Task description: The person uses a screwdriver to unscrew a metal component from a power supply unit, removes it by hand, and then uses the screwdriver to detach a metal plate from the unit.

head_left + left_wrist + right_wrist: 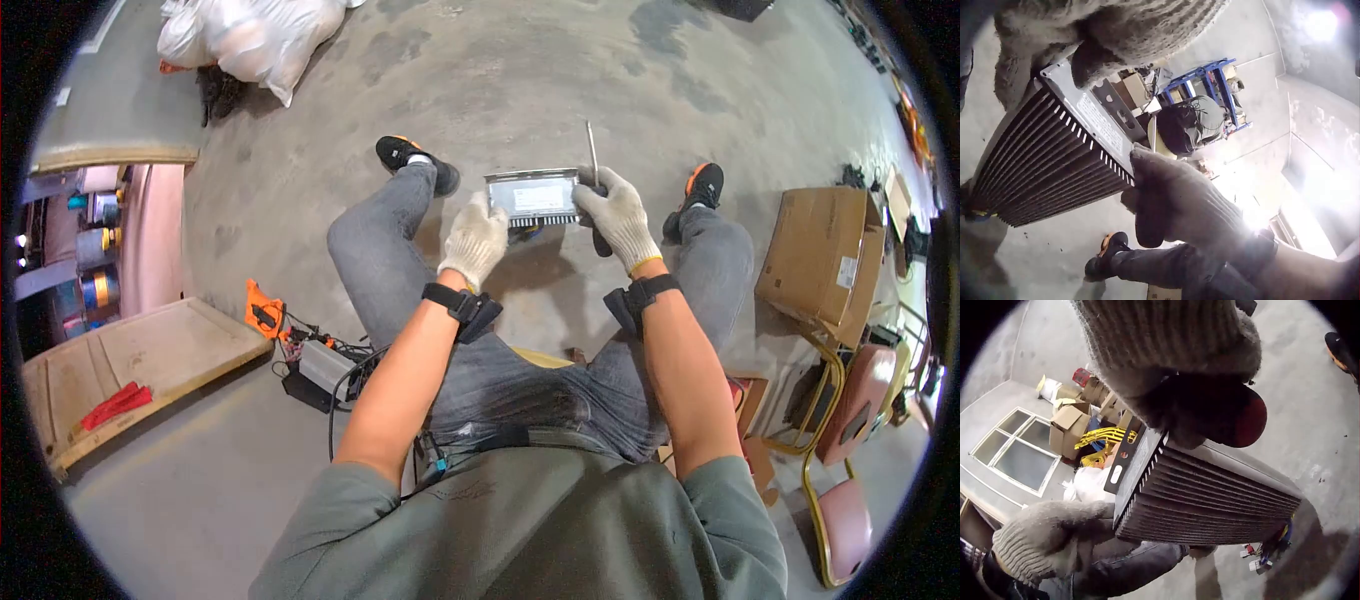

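Note:
A metal box with cooling fins and a white label [532, 197] is held up between both gloved hands over the floor. The left hand [475, 240] grips its left end, thumb on the label side. At the other end the right hand [617, 213] holds the box and also a screwdriver [592, 150], whose shaft points up and away. Dark fins [1047, 162] fill the near side of the box in the left wrist view. The screwdriver's dark handle [1232, 412] lies under the right hand in the right wrist view. Wires [1285, 534] hang at the box's far end.
On the left stand a wooden board [170, 350] with a red cloth [117, 405], an orange tool [264, 309] and a grey device with cables [335, 368]. A cardboard box [820, 255] and pink-seated chairs [858, 400] are at right. White bags [250, 35] lie at the upper left.

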Demonstrator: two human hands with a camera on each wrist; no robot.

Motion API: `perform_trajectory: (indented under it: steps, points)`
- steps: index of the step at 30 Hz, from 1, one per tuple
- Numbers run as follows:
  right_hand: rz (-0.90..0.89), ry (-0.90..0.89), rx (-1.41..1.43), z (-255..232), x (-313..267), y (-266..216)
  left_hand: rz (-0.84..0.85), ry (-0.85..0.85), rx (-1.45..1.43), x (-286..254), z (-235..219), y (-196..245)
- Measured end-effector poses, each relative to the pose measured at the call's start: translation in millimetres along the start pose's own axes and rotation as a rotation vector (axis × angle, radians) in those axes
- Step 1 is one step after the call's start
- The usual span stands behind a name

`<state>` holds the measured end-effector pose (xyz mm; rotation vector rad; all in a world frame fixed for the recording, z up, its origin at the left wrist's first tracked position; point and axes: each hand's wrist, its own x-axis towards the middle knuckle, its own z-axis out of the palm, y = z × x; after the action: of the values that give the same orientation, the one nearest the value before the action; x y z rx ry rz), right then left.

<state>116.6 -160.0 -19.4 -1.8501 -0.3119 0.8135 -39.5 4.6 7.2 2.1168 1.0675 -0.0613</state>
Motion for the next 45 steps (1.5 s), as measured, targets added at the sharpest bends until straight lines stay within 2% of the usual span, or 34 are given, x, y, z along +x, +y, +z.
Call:
perform_trajectory:
  steps: [1,3,4,5,7,12,17,21,23,26,33,38,40,45]
  points:
    - [0.046,0.021,0.015,0,-2,-3,-0.006,0.009,-0.005,1,2,-2]
    - [-0.001,0.038,-0.058,0,-1,-4,-0.017,-0.033,0.005,2,4,-6]
    - [0.051,0.039,-0.027,-1,-7,-15,0.062,0.017,-0.064,0,5,-6]
    - [0.105,0.042,0.005,-1,-11,-21,0.057,0.020,-0.066,1,5,-8]
    - [0.100,0.029,0.021,-2,-11,-17,0.058,-0.016,-0.041,3,7,-9]
    - [0.134,-0.001,0.013,-4,-17,-27,-0.031,-0.041,-0.027,0,9,-4]
    - [0.120,-0.006,0.006,-4,-17,-25,0.009,-0.048,-0.034,4,15,-12]
    - [0.131,-0.002,-0.069,-5,-20,-27,-0.032,-0.050,0.023,-3,4,6]
    - [0.084,-0.008,-0.044,-4,-19,-25,-0.044,-0.052,0.043,-4,3,6]
    - [0.103,-0.017,-0.059,-4,-19,-25,-0.033,-0.058,0.072,-3,3,6]
    - [0.072,-0.029,-0.092,-4,-18,-21,-0.080,-0.028,0.016,0,6,6]
    - [0.060,0.050,-0.036,1,-15,-10,-0.050,-0.010,-0.024,4,4,3]
    - [0.054,0.041,-0.042,1,-15,-11,-0.086,-0.013,-0.222,4,2,2]
    - [0.042,0.035,-0.076,3,-15,-13,-0.079,-0.010,-0.206,12,4,-5]
